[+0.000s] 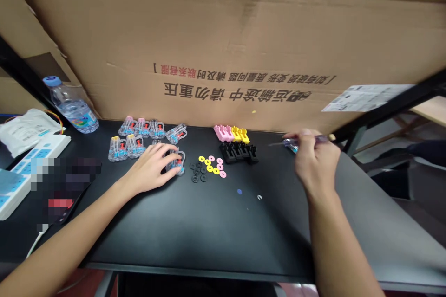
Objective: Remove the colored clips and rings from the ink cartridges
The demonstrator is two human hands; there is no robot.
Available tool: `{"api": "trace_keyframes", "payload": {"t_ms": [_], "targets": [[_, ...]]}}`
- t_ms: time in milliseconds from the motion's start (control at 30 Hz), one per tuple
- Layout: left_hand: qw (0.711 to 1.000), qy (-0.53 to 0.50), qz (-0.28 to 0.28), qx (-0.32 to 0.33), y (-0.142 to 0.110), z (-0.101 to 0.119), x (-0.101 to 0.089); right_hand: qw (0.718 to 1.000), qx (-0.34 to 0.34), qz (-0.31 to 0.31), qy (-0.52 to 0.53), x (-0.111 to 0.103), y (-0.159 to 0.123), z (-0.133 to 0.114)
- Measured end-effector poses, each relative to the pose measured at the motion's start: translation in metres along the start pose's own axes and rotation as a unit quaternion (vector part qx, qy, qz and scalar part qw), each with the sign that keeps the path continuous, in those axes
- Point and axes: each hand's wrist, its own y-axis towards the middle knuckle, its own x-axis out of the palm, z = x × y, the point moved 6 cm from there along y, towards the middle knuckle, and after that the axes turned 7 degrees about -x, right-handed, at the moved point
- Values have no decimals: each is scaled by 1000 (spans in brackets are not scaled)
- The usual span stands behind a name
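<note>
The left hand (149, 168) lies curved over a clear plastic housing (178, 164) with red and blue parts inside, fingertips on it, though whether they grip it cannot be told. The right hand (315, 162) pinches a slim purple-handled screwdriver (322, 138) above the black table (244, 232), its metal shaft pointing left, beyond the scattered washers (209, 167).

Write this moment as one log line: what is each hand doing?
left hand: resting on clear plastic part | right hand: holding small screwdriver | nearby: black washers, pink and yellow washers
</note>
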Motion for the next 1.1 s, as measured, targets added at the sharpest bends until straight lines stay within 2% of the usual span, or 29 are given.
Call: {"api": "trace_keyframes", "payload": {"t_ms": [100, 167, 233, 300, 367, 467, 533, 600, 667, 733, 800, 900, 1000, 1100], "targets": [[1000, 8, 7, -8, 0, -3, 1, 994, 16, -79, -79, 5, 4, 30], [1000, 12, 10, -17, 1, -7, 1, 983, -29, -155, -91, 20, 4, 47], [1000, 13, 9, -25, 1, -9, 0, 974, -40, -202, -93, 34, 1, 66], [999, 12, 7, -32, 1, -11, 0, 950, -45, -287, -113, 52, -5, 82], [999, 11, 7, -41, 1, -13, 0, 939, -43, -318, -128, 60, -9, 93], [998, 11, 11, -54, 0, -15, 0, 937, -47, -318, -134, 61, -10, 94], [998, 14, 13, -54, -1, -14, 1, 949, -57, -278, -138, 55, -7, 82], [998, 23, 21, -53, -1, -11, 0, 969, -74, -193, -134, 46, -5, 58], [997, 38, 34, -58, -2, -4, -1, 985, -93, -120, -86, 42, -10, 24], [995, 56, 49, -72, -4, 5, -1, 989, -116, -87, 3, 47, -25, -16], [994, 62, 51, -78, -7, 15, 2, 969, -181, -149, 77, 65, -48, -58], [995, 65, 32, -63, -11, 28, 14, 910, -276, -284, 119, 94, -89, -101], [997, 65, 3, -48, -14, 29, 28, 865, -323, -372, 90, 111, -117, -110], [998, 56, -15, -36, -16, 25, 35, 843, -340, -413, 54, 119, -128, -103]]}}
